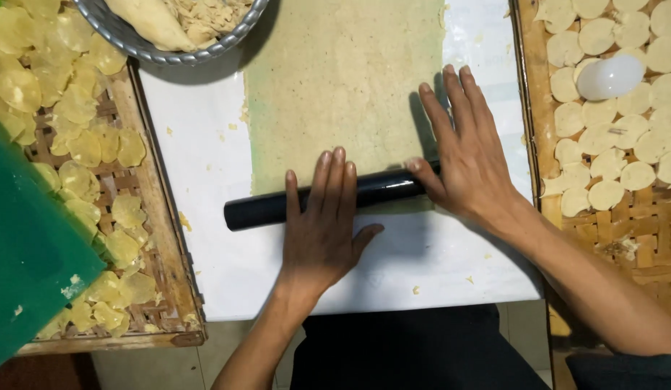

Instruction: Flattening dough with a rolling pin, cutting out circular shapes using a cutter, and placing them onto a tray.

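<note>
I'm pressing my left hand [322,230] flat on the black cylindrical rolling pin [328,198], fingers stretched out together and lying across its middle, palm open, not gripping. My right hand [467,160] is lying flat too, fingers spread a little and pointing away from me, thumb touching the pin's right end. The pin is lying crosswise under both palms, sitting on the near edge of the thin pale-yellow rectangular sheet of rolled dough [342,87], which is stretching away beyond my fingertips. Everything is resting on the white-covered table [205,166], with small crumbs scattered around my wrists.

Left of my left hand, a woven bamboo tray [158,217] is carrying glossy translucent yellow round crackers [75,108], and a flat green board [25,253] is overlapping its near corner. Beyond that hand, a fluted silver metal bowl [176,50] is holding lumps of dough. Right of my right hand, a second woven bamboo tray [624,224] is holding pale round dough discs [610,137], with a white egg-shaped object [610,76] sitting among them.
</note>
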